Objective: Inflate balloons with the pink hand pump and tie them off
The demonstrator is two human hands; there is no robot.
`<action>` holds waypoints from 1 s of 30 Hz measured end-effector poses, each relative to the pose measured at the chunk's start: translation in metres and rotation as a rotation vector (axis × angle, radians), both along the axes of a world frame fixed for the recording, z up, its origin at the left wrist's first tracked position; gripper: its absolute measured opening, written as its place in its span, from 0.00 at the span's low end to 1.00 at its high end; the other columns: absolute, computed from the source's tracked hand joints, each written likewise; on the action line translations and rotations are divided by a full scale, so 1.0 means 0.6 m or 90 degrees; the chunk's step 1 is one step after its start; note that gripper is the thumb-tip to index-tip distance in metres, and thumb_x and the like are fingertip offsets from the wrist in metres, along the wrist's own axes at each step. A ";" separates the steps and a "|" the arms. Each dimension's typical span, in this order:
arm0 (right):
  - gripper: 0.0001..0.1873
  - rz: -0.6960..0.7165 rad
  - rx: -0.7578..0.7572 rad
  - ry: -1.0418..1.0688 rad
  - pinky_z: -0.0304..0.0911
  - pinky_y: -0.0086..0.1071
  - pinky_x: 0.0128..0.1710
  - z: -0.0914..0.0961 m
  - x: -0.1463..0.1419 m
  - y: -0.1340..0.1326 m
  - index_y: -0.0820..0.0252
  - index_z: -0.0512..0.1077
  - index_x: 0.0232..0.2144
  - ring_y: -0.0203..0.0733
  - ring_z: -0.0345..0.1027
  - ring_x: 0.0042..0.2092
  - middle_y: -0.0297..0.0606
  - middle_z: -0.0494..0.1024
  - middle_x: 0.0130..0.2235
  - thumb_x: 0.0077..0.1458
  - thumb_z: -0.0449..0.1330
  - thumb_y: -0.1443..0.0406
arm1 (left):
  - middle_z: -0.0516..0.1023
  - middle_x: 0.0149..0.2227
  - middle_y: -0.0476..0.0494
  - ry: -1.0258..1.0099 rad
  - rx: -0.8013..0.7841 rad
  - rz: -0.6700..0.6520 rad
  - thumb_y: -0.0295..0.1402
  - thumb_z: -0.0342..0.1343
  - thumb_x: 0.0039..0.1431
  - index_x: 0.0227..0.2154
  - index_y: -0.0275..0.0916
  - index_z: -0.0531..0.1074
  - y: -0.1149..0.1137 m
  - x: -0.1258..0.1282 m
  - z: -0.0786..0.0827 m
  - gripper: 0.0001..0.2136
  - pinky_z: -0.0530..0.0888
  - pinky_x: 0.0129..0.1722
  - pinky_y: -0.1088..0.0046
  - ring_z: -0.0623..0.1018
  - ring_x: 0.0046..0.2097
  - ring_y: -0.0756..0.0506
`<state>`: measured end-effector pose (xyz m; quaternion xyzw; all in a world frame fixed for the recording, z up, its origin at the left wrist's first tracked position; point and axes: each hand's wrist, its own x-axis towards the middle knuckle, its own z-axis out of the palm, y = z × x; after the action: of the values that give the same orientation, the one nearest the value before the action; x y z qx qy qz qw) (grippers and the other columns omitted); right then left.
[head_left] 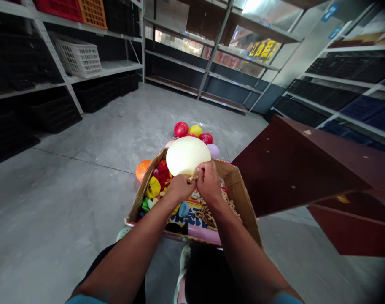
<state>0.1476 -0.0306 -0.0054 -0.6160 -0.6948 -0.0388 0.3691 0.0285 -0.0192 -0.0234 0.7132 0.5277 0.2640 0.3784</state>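
A pale cream inflated balloon [187, 154] is held over the open cardboard box [247, 198]. My left hand [181, 188] is closed around its neck from the left. From the right, my right hand [208, 179] pinches the same neck, its fingers touching the left ones. A short beige end pokes out between the hands. Below them in the box lie several uninflated balloons [153, 188] in red, yellow and green, a light blue one [184, 209], a heap of beige cord-like strands [208, 214] and a pink cylinder with a black end [205, 233], perhaps a hand pump.
Inflated balloons lie on the floor beyond the box, including a red one [181, 129], a yellow one [196, 130] and an orange one [143, 169] at the left. A dark red wooden panel piece [293, 169] stands close on the right. Metal shelves [208, 74] with crates line the walls.
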 end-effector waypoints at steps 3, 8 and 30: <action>0.06 -0.004 0.021 0.030 0.58 0.36 0.38 -0.005 0.004 -0.001 0.57 0.61 0.31 0.43 0.60 0.38 0.39 0.66 0.36 0.59 0.47 0.64 | 0.64 0.17 0.50 -0.054 -0.027 0.026 0.39 0.48 0.53 0.20 0.36 0.72 -0.001 0.001 -0.003 0.15 0.54 0.22 0.73 0.64 0.22 0.50; 0.05 -0.026 0.028 0.037 0.58 0.36 0.38 -0.010 0.009 0.001 0.57 0.60 0.31 0.43 0.60 0.38 0.39 0.65 0.35 0.59 0.47 0.64 | 0.59 0.16 0.52 -0.083 -0.043 0.034 0.38 0.50 0.50 0.17 0.36 0.68 -0.003 0.003 -0.007 0.13 0.52 0.21 0.74 0.60 0.21 0.53; 0.06 -0.022 0.013 0.161 0.62 0.38 0.39 -0.029 0.024 0.020 0.58 0.62 0.30 0.42 0.62 0.37 0.38 0.67 0.34 0.57 0.49 0.63 | 0.72 0.22 0.47 -0.094 -0.008 -0.003 0.44 0.44 0.59 0.26 0.37 0.73 -0.006 0.000 -0.005 0.18 0.61 0.25 0.74 0.70 0.25 0.49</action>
<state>0.1619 -0.0186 -0.0226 -0.6243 -0.6314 0.0255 0.4593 0.0284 -0.0228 -0.0264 0.6905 0.4983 0.3116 0.4218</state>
